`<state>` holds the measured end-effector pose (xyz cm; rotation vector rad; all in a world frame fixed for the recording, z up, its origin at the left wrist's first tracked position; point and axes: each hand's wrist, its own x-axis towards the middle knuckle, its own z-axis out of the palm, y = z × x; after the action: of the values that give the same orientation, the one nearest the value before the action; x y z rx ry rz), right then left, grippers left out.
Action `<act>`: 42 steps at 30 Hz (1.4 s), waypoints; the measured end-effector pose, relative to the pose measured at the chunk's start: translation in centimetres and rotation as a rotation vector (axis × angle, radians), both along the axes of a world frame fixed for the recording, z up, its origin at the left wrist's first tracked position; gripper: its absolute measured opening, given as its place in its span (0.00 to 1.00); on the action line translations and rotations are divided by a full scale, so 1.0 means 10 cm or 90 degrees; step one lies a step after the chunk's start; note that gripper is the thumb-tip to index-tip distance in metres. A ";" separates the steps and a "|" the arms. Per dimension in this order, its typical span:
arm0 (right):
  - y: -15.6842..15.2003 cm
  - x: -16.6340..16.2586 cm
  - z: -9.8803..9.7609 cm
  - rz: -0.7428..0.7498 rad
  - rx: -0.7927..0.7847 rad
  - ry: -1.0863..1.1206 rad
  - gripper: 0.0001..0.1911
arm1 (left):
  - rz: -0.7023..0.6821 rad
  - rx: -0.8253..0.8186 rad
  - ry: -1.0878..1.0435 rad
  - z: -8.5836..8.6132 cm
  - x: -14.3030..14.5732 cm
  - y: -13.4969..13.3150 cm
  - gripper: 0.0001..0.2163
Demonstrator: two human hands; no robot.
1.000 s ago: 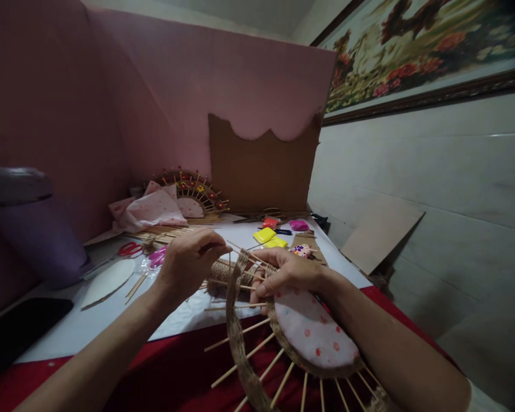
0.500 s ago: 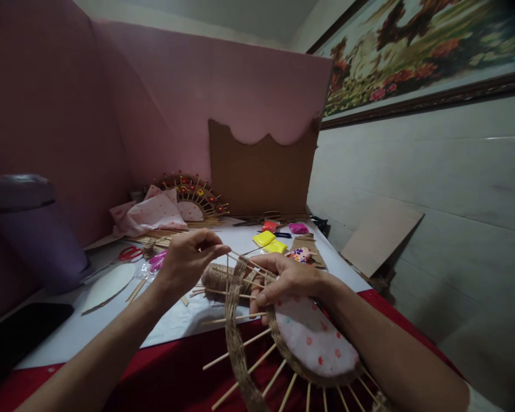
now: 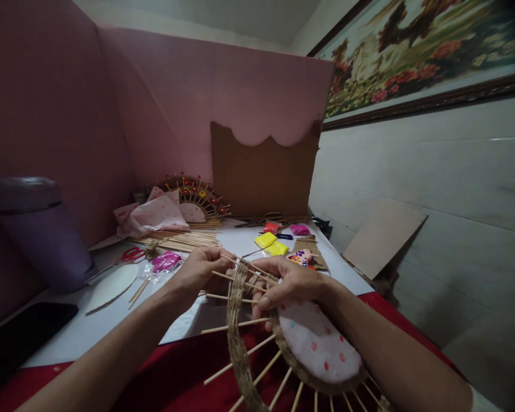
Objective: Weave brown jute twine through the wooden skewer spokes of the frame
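I hold a half-round craft piece: a pink spotted fabric pad (image 3: 317, 343) ringed with jute cord, with several wooden sticks (image 3: 236, 325) fanning out through an outer woven jute band (image 3: 239, 337). My right hand (image 3: 289, 283) grips the top of the piece, fingers curled over the inner jute rim and sticks. My left hand (image 3: 199, 269) is closed in a pinch at the band's upper end, on the jute twine among the sticks; the twine itself is mostly hidden by my fingers.
On the white table top (image 3: 90, 326) lie red scissors (image 3: 131, 254), a pink packet (image 3: 165, 262), yellow clay packets (image 3: 271, 243), a bundle of sticks (image 3: 184, 239) and a finished decorated fan (image 3: 195, 197). A purple container (image 3: 38, 229) stands left. Cardboard (image 3: 261, 171) leans behind.
My left hand has dropped from a raised pinch to the band's upper end, close to the right hand. The jute spool seen behind the sticks is now hidden.
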<state>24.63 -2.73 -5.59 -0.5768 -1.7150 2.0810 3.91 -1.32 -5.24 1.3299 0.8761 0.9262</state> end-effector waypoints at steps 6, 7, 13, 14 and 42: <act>0.03 -0.03 0.03 -0.076 0.052 0.040 0.31 | 0.006 0.000 0.011 -0.04 0.01 -0.02 0.13; 0.04 -0.04 0.03 -0.083 0.054 0.050 0.32 | 0.006 -0.005 0.005 -0.03 0.00 -0.02 0.13; 0.04 -0.04 0.05 -0.102 0.065 0.046 0.37 | -0.015 -0.046 -0.029 0.00 0.00 -0.05 0.11; 0.04 -0.04 0.05 -0.096 0.066 0.044 0.39 | -0.021 -0.048 -0.026 0.00 0.00 -0.06 0.10; 0.04 -0.05 0.02 -0.066 0.052 0.046 0.43 | 0.007 -0.060 0.029 0.02 -0.02 -0.04 0.10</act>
<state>24.15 -2.31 -5.40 -0.5472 -1.6837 1.9283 3.70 -1.73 -5.04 1.2697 0.9513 0.8553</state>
